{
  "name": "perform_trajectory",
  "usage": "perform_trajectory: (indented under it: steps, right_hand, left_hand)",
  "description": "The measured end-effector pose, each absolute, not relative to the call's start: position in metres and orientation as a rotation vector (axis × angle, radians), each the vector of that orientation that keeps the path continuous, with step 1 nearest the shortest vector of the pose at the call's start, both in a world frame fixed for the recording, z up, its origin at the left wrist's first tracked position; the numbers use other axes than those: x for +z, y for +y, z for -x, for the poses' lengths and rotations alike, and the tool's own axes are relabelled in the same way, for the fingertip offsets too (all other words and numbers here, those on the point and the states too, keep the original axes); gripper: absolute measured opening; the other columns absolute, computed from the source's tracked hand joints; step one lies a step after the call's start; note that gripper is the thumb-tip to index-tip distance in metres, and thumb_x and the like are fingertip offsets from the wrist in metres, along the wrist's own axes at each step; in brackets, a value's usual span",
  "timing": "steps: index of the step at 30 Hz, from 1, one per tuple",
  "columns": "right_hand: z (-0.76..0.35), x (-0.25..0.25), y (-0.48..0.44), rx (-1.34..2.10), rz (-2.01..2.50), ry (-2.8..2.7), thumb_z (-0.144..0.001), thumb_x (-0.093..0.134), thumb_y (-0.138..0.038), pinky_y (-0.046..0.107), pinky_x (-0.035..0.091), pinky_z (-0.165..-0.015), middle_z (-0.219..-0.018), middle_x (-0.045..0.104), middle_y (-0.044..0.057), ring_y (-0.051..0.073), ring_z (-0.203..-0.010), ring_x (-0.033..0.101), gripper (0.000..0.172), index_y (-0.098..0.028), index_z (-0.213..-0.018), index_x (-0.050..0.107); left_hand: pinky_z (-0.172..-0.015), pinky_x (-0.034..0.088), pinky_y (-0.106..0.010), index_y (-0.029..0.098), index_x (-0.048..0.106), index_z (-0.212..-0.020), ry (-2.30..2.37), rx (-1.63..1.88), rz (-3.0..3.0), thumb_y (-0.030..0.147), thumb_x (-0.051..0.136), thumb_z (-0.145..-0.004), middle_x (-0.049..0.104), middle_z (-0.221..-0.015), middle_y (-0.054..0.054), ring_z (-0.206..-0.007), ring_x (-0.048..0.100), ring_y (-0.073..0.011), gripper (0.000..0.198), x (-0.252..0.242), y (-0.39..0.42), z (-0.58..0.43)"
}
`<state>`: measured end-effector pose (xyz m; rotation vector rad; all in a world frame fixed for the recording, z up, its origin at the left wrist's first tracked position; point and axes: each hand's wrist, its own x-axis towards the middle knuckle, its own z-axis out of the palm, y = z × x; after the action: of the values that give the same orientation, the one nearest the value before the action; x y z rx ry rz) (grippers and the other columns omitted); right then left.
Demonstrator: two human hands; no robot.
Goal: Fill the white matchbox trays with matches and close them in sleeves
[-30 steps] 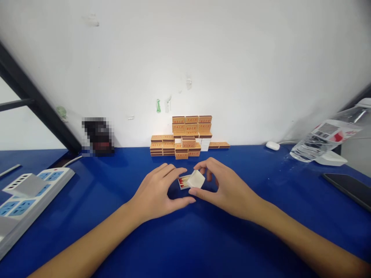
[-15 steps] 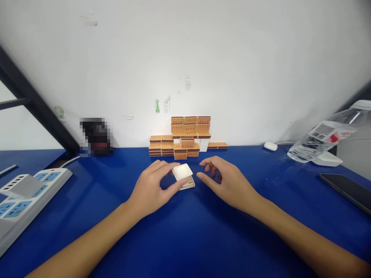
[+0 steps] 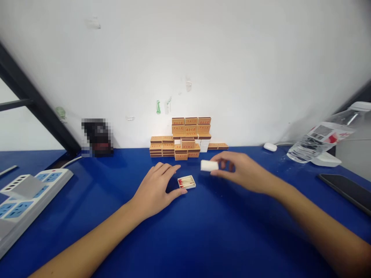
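A white matchbox tray (image 3: 190,187) with several red-tipped matches (image 3: 186,181) in it lies on the blue table. My left hand (image 3: 156,188) rests beside it, thumb and fingers apart; the thumb tip is close to the tray's near edge, and whether it touches I cannot tell. To the right, my right hand (image 3: 236,168) pinches another small white tray (image 3: 209,166) between thumb and fingers, above the table. Its inside is not visible. Behind both hands stands a stepped stack of orange matchboxes (image 3: 190,128) against the wall.
At the left lies a power strip (image 3: 55,183) with a white plug-in adapter (image 3: 23,187). A pixelated dark object (image 3: 98,137) stands by the wall. On the right are a white earbud case (image 3: 270,146), a tilted clear bottle (image 3: 321,135) and a black phone (image 3: 346,191).
The white tray held in my left hand above the matches has passed to my right hand and moved right. My left fingers have opened, and the match-filled tray is now uncovered.
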<state>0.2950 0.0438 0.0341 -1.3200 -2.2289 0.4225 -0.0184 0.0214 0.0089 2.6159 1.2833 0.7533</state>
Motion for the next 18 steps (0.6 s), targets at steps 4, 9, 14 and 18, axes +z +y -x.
perform_trajectory:
  steps: [4,9,14,18]
  right_hand:
    - [-0.354,0.026,0.078,0.23,1.619,-2.068,-0.081,0.074,-0.06,0.038,0.05,-0.072,-0.085,0.073,0.007,0.025,-0.076,0.066,0.046,-0.02,-0.102,0.074]
    - [-0.365,0.009,0.1,0.284,1.539,-2.138,-0.082,0.069,-0.06,0.042,0.053,-0.085,-0.106,0.077,0.01,0.029,-0.094,0.069,0.045,-0.023,-0.107,0.075]
    - [-0.365,0.006,0.112,0.195,1.577,-2.123,-0.081,0.07,-0.056,0.046,0.052,-0.092,-0.113,0.074,0.014,0.031,-0.099,0.068,0.047,-0.021,-0.112,0.075]
    - [-0.372,0.014,0.122,0.181,1.683,-2.068,-0.078,0.074,-0.051,0.044,0.053,-0.089,-0.111,0.076,0.014,0.03,-0.094,0.069,0.042,-0.02,-0.107,0.077]
  left_hand:
    - [-0.097,0.052,-0.049,0.019,0.071,-0.124,1.327,0.64,-2.653,0.052,0.069,-0.096,0.069,-0.116,-0.008,-0.107,0.06,-0.0278,0.043,0.007,0.025,0.02]
    - [-0.098,0.051,-0.049,0.022,0.07,-0.126,1.282,0.661,-2.648,0.044,0.068,-0.099,0.069,-0.118,-0.008,-0.108,0.059,-0.0268,0.035,0.007,0.023,0.019]
    - [-0.1,0.05,-0.05,0.025,0.063,-0.139,1.177,0.688,-2.663,0.042,0.064,-0.101,0.066,-0.127,-0.009,-0.116,0.058,-0.0284,0.042,0.006,0.022,0.02]
    - [-0.097,0.049,-0.049,0.023,0.069,-0.123,1.164,0.689,-2.663,0.04,0.065,-0.101,0.068,-0.122,-0.008,-0.115,0.058,-0.0286,0.028,0.005,0.023,0.02]
